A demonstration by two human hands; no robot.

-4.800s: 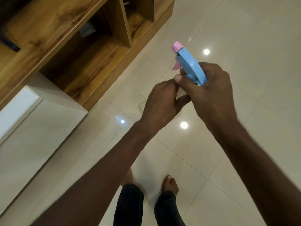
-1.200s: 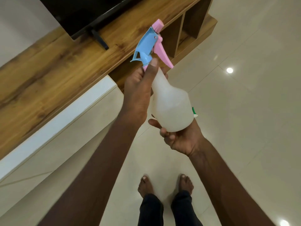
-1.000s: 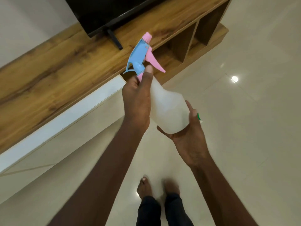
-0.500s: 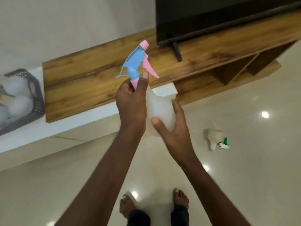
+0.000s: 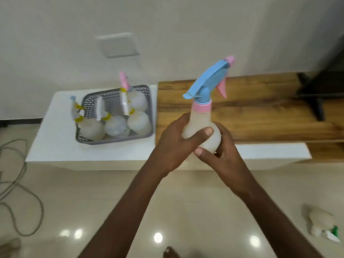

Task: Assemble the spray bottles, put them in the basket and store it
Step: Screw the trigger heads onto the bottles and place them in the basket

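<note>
Upright frosted spray bottle [image 5: 202, 131], blue-pink head; grey basket [image 5: 93, 140] holds perhaps four.

Even indoor light, ceiling-lamp glare spots on glossy floor [image 5: 158, 237], overall motion blur, wide-angle edge bending

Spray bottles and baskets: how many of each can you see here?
Translucent plastic spray bottles: 6 (1 gripped by left hand and right hand, 4 in the basket, 1 lying on the floor)
Grey perforated plastic basket: 1
Total: 7
</note>
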